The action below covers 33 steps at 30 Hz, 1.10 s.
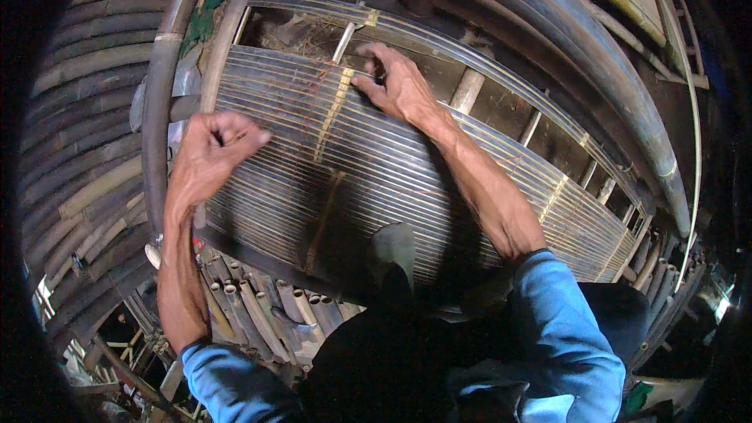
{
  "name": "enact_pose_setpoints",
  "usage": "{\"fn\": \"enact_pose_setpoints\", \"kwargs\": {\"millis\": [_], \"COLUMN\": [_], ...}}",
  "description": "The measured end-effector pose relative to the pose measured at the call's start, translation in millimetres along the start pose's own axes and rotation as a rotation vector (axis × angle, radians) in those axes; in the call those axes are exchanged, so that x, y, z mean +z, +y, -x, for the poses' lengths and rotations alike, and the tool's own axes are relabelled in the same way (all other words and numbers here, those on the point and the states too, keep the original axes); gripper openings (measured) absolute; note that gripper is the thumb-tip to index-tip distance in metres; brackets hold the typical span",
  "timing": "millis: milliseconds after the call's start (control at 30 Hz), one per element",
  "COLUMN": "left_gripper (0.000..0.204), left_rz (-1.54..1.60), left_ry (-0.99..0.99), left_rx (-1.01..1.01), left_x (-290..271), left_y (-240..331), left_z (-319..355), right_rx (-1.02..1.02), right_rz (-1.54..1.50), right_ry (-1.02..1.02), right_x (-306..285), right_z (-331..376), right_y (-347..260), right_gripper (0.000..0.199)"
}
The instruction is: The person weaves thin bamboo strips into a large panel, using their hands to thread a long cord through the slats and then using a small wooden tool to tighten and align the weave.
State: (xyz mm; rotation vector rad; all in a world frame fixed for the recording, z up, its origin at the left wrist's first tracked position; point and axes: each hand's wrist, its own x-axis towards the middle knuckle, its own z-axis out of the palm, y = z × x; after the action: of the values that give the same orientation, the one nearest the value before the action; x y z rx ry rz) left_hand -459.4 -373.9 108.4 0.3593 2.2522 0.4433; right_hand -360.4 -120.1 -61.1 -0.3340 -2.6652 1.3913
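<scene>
In front of me lies a wide panel of thin bamboo slats (423,164), set side by side with narrow gaps. A pale yellow lashing (337,106) runs across the slats. My right hand (401,88) is at the panel's far edge, thumb by the top of this lashing, with the thumb and curled fingers apart. Further left, my left hand (213,149) is over the panel's left side. Its fingers are curled with thumb and forefinger pinched together; whatever they hold is too fine or blurred to make out. Thin reddish strands lie on the slats near the lashing.
Thick dark bamboo poles (580,31) arch along the far right. Many poles (94,55) are racked at the left beside an upright post (163,78). Cut bamboo tubes (266,305) lie below the panel. A greyish, shoe-like shape (393,247) rests at the panel's near side.
</scene>
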Motion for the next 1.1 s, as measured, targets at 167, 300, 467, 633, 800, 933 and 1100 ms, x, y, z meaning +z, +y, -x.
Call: {"fn": "enact_pose_setpoints", "kwargs": {"millis": [167,300,467,633,800,933,1100], "left_gripper": [0.021,0.020,0.016,0.015,0.015,0.031,0.042], "left_rz": [0.355,0.441,0.424,0.670,0.833,1.169,1.150], "left_ry": [0.154,0.029,0.112,-0.024,0.158,0.246,1.283], "left_rx": [0.642,0.641,0.426,0.623,0.730,0.768,0.460], "left_x": [30.3,43.0,39.5,36.5,-27.5,-90.8,-148.2], "left_y": [45.9,66.7,60.0,66.3,43.6,-32.3,-152.0], "left_z": [0.0,-26.7,-68.8,-56.0,10.2,78.9,171.5], "right_rx": [-0.140,-0.503,-0.150,-0.515,-0.602,-0.623,-0.326], "right_rz": [-0.250,-0.093,-0.292,-0.352,-1.389,-1.433,-0.527], "right_ry": [-0.224,-0.153,0.167,0.252,-0.080,0.024,-0.006], "right_x": [-20.0,-37.0,-63.0,-79.0,-125.7,-190.9,-186.4], "right_z": [-13.2,-33.7,-52.9,-42.0,-28.3,-28.3,-31.2], "right_y": [-48.7,-65.6,-84.4,-139.0,-180.0,-172.7,-115.5], "right_gripper": [0.042,0.019,0.034,0.020,0.025,0.037,0.023]}}
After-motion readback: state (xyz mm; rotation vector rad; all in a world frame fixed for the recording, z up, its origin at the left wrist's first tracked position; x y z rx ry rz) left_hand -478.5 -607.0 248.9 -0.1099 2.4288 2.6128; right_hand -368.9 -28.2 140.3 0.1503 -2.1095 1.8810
